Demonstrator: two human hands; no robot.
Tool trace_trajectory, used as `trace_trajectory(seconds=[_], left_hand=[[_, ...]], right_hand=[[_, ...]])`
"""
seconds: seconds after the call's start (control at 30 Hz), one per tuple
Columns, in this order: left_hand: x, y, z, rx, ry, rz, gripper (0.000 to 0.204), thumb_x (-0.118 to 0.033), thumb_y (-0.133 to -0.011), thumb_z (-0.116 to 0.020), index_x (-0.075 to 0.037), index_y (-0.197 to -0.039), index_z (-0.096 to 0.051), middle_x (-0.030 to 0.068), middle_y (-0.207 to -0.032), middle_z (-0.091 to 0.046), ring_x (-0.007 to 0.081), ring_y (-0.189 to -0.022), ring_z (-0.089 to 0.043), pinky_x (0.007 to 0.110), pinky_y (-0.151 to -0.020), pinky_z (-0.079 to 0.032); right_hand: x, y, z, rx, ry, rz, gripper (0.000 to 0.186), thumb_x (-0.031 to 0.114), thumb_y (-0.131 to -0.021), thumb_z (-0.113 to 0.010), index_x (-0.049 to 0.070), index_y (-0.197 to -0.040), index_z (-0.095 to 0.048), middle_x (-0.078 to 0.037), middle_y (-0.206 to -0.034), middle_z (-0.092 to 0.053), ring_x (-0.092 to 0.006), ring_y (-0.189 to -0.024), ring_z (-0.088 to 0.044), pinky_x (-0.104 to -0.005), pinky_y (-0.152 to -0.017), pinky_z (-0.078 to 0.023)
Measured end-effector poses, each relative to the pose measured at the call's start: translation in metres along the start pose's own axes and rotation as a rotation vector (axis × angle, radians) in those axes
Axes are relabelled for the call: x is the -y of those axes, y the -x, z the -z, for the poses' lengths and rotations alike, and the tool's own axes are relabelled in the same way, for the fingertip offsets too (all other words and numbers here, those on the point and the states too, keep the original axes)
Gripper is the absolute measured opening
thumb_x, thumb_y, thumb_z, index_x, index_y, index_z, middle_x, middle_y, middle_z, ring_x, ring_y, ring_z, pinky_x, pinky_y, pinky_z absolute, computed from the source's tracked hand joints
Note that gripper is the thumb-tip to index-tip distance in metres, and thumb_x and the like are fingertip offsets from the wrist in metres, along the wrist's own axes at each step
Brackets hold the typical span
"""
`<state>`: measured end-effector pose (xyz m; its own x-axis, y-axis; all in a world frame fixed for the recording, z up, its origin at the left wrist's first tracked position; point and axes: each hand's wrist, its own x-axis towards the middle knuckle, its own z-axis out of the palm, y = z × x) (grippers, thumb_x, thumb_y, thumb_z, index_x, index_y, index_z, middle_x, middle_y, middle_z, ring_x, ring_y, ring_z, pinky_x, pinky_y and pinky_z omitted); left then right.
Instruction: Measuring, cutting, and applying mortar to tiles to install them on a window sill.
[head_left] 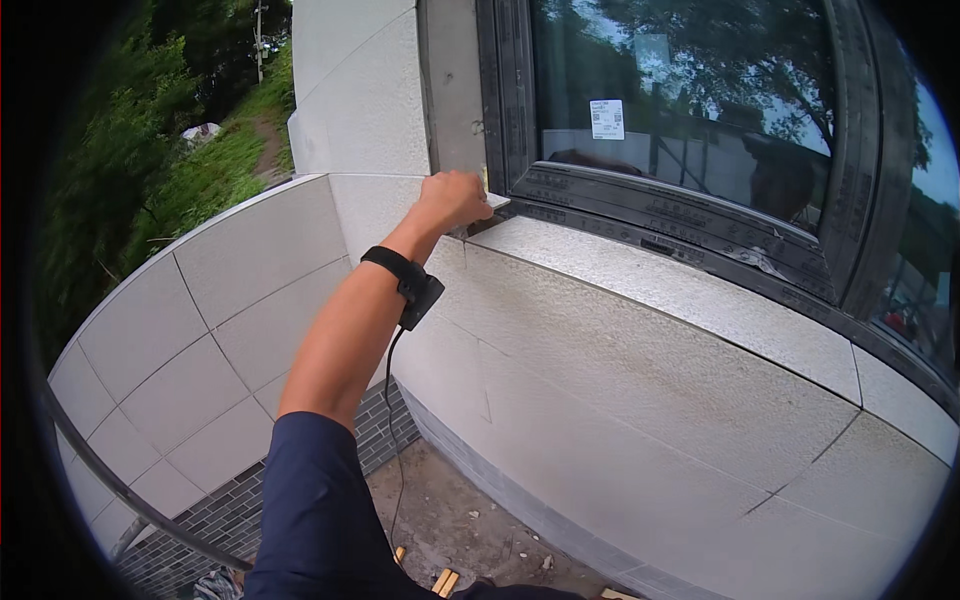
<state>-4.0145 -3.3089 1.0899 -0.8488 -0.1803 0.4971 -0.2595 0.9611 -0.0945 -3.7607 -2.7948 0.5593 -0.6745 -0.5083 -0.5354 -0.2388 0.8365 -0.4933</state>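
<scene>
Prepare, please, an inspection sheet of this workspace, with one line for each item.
Surface: pale window sill, with a visible joint toward its right end.
Job's things: small pale piece at the sill's left end.
Clutter: yellow pieces and pale debris on the ground.
Grips: left grip closed, seemingly on the small pale piece; right grip not in view.
Cables: black cable hanging from the wrist device.
Surroundings: dark-framed window, tiled wall, greenery.

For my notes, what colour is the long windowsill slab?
The windowsill slab is pale greyish white, best in the head view.
</scene>
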Motion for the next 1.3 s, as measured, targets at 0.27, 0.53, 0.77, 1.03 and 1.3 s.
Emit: trace_trajectory(seconds=[0.27,0.53,0.77,1.03,1.3], left_hand=[[0.01,-0.009,-0.034,-0.006,0.046,-0.001,0.034,-0.037,-0.072,-0.07,-0.019,-0.099,-0.078,0.012,-0.093,-0.074,0.0322,-0.09,-0.07,0.039,-0.078,-0.055],[0.012,-0.01,-0.04,0.021,0.082,-0.031,0.04,-0.042,-0.074,-0.068,-0.02,-0.106,-0.077,0.0127,-0.098,-0.073,0.0329,-0.093,-0.069,0.039,-0.082,-0.054],[0.02,-0.005,-0.044,0.016,0.06,-0.078,0.043,-0.044,-0.078,-0.068,-0.02,-0.112,-0.074,0.013,-0.106,-0.072,0.0339,-0.099,-0.067,0.04,-0.088,-0.052],[0.028,-0.02,-0.029,0.259,0.101,-0.186,0.046,-0.034,-0.09,-0.06,-0.021,-0.134,-0.061,0.0166,-0.123,-0.066,0.035,-0.112,-0.062,0.039,-0.098,-0.047],[0.036,-0.03,-0.038,0.399,0.232,-0.229,0.042,-0.018,-0.094,-0.052,-0.022,-0.136,-0.058,0.0147,-0.131,-0.061,0.0337,-0.119,-0.059,0.04,-0.103,-0.044]], right_hand=[[-0.015,-0.017,0.003,-0.103,-0.053,0.023,0.044,0.032,-0.087,-0.062,0.009,-0.124,-0.063,-0.024,-0.116,-0.065,-0.042,-0.103,-0.062,-0.0488,-0.089,-0.049],[-0.029,-0.024,-0.006,0.027,0.035,-0.025,0.044,0.032,-0.085,-0.063,0.011,-0.124,-0.064,-0.024,-0.12,-0.063,-0.0415,-0.109,-0.06,-0.0496,-0.091,-0.048],[0.009,-0.029,0.004,0.022,-0.04,0.057,0.048,0.032,-0.084,-0.062,0.004,-0.124,-0.062,-0.024,-0.125,-0.061,-0.0427,-0.116,-0.056,-0.0491,-0.098,-0.045],[0.007,-0.034,0.009,0.071,-0.035,0.018,0.048,0.031,-0.085,-0.062,0.005,-0.125,-0.061,-0.024,-0.126,-0.06,-0.0424,-0.118,-0.055,-0.0488,-0.099,-0.044],[0.006,-0.05,0.005,0.044,-0.028,0.037,0.047,0.031,-0.085,-0.061,0.004,-0.123,-0.062,-0.023,-0.123,-0.062,-0.0431,-0.114,-0.056,-0.0483,-0.097,-0.045]])
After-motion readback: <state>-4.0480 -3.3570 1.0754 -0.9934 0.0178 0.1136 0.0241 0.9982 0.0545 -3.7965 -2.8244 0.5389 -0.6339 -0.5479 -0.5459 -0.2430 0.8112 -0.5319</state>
